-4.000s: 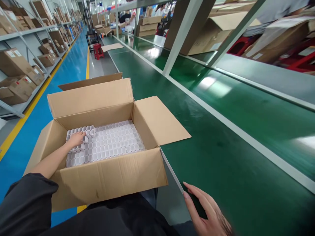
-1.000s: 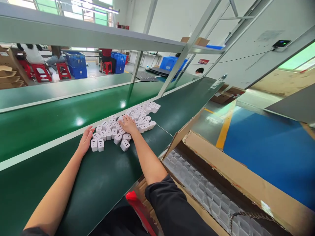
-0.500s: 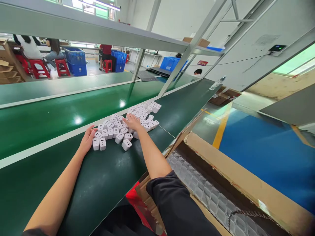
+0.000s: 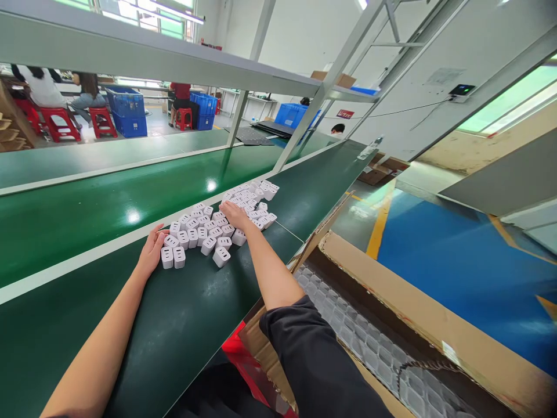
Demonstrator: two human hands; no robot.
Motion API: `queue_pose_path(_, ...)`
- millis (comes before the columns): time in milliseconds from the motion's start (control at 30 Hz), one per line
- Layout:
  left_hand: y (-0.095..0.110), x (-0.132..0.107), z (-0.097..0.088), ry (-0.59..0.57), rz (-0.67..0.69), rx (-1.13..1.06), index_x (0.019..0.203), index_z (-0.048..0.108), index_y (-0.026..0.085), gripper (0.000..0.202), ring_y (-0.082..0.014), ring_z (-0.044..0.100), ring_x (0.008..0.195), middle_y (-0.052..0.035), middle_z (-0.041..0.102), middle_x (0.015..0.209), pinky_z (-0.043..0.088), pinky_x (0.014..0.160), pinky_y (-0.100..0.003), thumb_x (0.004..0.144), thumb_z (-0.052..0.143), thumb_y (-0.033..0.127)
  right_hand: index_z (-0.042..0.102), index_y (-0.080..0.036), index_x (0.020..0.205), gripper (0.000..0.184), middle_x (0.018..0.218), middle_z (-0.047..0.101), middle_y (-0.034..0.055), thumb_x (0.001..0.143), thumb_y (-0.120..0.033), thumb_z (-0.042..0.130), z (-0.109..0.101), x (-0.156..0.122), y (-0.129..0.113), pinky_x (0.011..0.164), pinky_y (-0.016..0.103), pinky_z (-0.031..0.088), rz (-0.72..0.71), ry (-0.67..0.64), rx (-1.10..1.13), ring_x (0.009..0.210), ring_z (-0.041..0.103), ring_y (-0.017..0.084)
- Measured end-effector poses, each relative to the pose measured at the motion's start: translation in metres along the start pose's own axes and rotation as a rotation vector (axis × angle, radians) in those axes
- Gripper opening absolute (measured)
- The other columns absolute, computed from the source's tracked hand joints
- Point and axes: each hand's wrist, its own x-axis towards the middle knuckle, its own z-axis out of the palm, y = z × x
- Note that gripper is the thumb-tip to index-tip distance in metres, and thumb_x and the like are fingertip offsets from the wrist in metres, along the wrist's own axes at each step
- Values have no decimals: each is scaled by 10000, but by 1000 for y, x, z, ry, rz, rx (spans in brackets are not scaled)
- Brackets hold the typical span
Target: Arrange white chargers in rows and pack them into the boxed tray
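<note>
Head view: at frame centre, white blocks crowd the green tabletop. Your left hand, loosely open, borders their left end; your right hand, fingers extended, lies over them; neither visibly grips one. Push low and gently so none topple.

The right hand covers some of the white blocks. It's hard to tell if the left hand touches them. The cardboard box is cut off at the bottom right, and the black sleeve hides part of it. A long beam hides the head of the far person in red. The words on the red sign are too small to read.
</note>
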Motion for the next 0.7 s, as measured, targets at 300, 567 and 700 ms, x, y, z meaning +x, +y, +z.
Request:
queue_pose_path(300,-4,3,-2,3,-13,12,1419,431,217,655,-251,606,1159,-113,625,1306,475,999,-427,910,438,627,337,-166,1537,561,1641,213,94,995,-304,303,-16,-1,26,1227,534,91,289,346,5,1513,152,271)
queue_pose_path(567,-7,4,-1,7,-25,-8,1416,442,225,656,-246,606,1147,-107,627,1300,475,1001,-428,911,442,644,551,-208,1372,455,1519,438,110,934,-206,429,-7,-4,61,1179,564,205,528,460,32,1410,360,278)
queue_pose_path(700,-11,6,-2,10,-31,-26,1417,440,233,668,-257,605,1154,-112,626,1297,467,1012,-445,899,457,656,603,-236,1323,464,1475,499,88,916,-175,386,-3,-2,55,1184,522,209,491,515,24,1382,391,252)
